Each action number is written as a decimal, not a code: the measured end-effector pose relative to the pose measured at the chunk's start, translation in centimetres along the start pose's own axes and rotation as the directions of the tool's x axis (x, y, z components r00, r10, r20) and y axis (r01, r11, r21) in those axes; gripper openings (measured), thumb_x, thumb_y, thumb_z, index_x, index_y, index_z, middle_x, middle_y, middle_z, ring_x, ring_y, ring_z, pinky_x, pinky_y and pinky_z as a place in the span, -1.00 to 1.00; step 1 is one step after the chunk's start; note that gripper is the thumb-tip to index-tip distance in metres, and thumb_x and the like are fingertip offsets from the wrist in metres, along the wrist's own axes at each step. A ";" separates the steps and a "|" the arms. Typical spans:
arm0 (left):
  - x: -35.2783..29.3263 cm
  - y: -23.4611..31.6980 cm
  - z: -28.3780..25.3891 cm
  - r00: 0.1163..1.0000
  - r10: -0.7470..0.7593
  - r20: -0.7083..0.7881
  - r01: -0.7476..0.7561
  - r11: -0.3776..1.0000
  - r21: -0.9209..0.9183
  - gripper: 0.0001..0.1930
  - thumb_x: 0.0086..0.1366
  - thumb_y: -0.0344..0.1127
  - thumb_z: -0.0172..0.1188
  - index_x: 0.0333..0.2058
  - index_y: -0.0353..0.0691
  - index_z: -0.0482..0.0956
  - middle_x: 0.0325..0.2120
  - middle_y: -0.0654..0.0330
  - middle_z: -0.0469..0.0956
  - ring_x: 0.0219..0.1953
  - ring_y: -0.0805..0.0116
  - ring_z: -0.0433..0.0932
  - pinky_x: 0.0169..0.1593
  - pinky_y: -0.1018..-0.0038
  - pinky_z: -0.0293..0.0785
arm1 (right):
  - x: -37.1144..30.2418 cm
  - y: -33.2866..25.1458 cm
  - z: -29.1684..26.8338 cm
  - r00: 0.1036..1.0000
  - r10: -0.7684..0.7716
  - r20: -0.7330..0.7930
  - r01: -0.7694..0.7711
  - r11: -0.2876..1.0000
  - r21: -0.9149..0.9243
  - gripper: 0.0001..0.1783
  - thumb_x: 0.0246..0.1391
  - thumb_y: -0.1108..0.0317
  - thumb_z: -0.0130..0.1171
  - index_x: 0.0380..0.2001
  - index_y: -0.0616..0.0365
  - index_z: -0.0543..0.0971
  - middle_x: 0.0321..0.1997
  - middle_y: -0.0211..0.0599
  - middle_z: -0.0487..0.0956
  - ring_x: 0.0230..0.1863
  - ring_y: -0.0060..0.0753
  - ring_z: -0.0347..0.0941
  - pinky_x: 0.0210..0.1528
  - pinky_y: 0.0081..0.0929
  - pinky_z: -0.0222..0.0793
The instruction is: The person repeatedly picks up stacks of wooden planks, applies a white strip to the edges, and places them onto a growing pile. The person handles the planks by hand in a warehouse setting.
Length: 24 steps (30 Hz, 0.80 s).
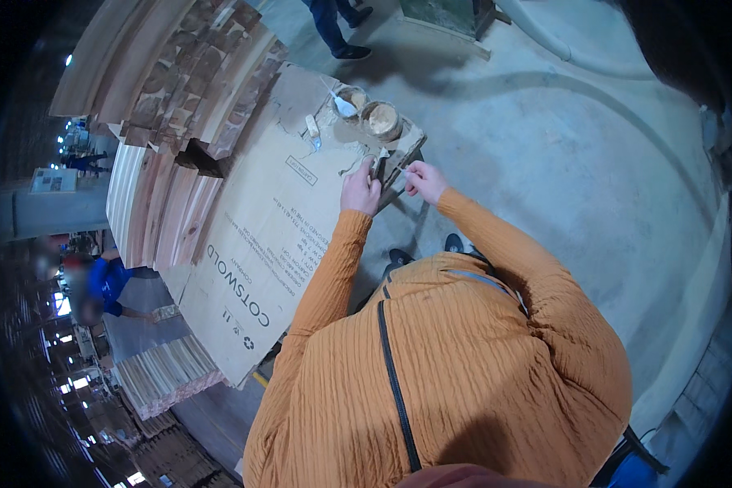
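Note:
My left hand [360, 192] is closed round a slim dark tool [380, 167] with a pale tip, over the near corner of a cardboard-covered table; its exact kind is too small to tell. Close by on the right, my right hand [425, 180] is pinched, fingertips pointing toward the tool. Whatever lies between those fingers is too small to make out. Just beyond the hands stand two round tubs: one tub [381, 120] holds beige paste, and a white scoop-like tool [345, 106] rests in the other tub [355, 97].
Printed cardboard [256, 236] covers the tabletop, with a small pale-handled tool [312, 127] on it. Stacked timber pieces [195, 73] rise along the left, with another wood stack [171, 374] lower down. A person in blue [110, 281] is at left; another person's legs [329, 24] show beyond the table.

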State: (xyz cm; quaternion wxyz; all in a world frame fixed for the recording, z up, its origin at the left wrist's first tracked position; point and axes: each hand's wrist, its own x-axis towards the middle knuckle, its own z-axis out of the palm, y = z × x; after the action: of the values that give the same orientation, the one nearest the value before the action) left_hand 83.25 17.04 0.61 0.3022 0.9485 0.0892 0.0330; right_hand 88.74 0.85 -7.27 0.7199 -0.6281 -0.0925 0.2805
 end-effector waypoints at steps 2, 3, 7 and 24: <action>0.4 -0.6 0.5 0.999 0.039 -0.007 -0.039 0.999 -0.001 -0.50 0.03 -0.39 -0.01 0.04 -0.13 0.36 -0.39 -0.07 0.51 -0.29 0.01 0.47 -0.13 0.27 0.38 | 1.1 0.1 0.4 0.999 0.033 0.007 -0.032 0.993 -0.117 -0.82 0.11 0.31 -0.02 -0.41 0.22 0.43 -0.56 -0.34 0.49 -0.53 -0.54 0.44 -0.48 -0.52 0.41; 0.4 -0.8 0.6 0.998 0.060 0.005 -0.061 0.998 0.013 -0.50 0.03 -0.38 -0.01 0.03 -0.13 0.37 -0.36 -0.04 0.51 -0.27 0.02 0.45 -0.11 0.26 0.36 | 1.2 0.1 0.7 0.996 0.085 -0.010 -0.085 0.980 -0.180 -0.81 0.07 0.31 0.01 -0.40 0.23 0.46 -0.57 -0.30 0.53 -0.59 -0.51 0.45 -0.48 -0.52 0.41; 0.2 -1.2 1.0 0.994 0.111 0.016 -0.112 0.990 0.082 -0.52 0.05 -0.32 0.01 0.02 -0.10 0.40 -0.26 0.04 0.48 -0.17 0.04 0.38 -0.07 0.25 0.33 | 2.3 0.0 0.7 0.984 0.177 0.023 -0.166 0.955 -0.244 -0.80 0.05 0.35 0.01 -0.36 0.26 0.50 -0.51 -0.27 0.57 -0.63 -0.47 0.46 -0.51 -0.50 0.41; 0.8 3.9 0.8 0.888 0.040 0.458 -0.397 0.570 0.719 -0.28 -0.17 0.01 0.29 0.00 -0.16 0.37 -0.08 0.20 0.31 0.01 0.16 0.27 -0.01 0.01 0.23 | 3.5 2.4 -0.2 0.939 0.280 0.200 -0.327 0.907 0.266 -0.78 0.05 0.48 -0.06 -0.27 0.38 0.48 -0.39 -0.09 0.55 -0.45 -0.21 0.52 -0.36 -0.36 0.51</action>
State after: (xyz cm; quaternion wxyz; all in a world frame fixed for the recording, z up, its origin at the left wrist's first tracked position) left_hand 84.72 13.68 2.23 -0.1484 0.9714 -0.0888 -0.1629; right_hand 91.06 2.62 -10.34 0.7434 -0.4962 -0.0070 0.4484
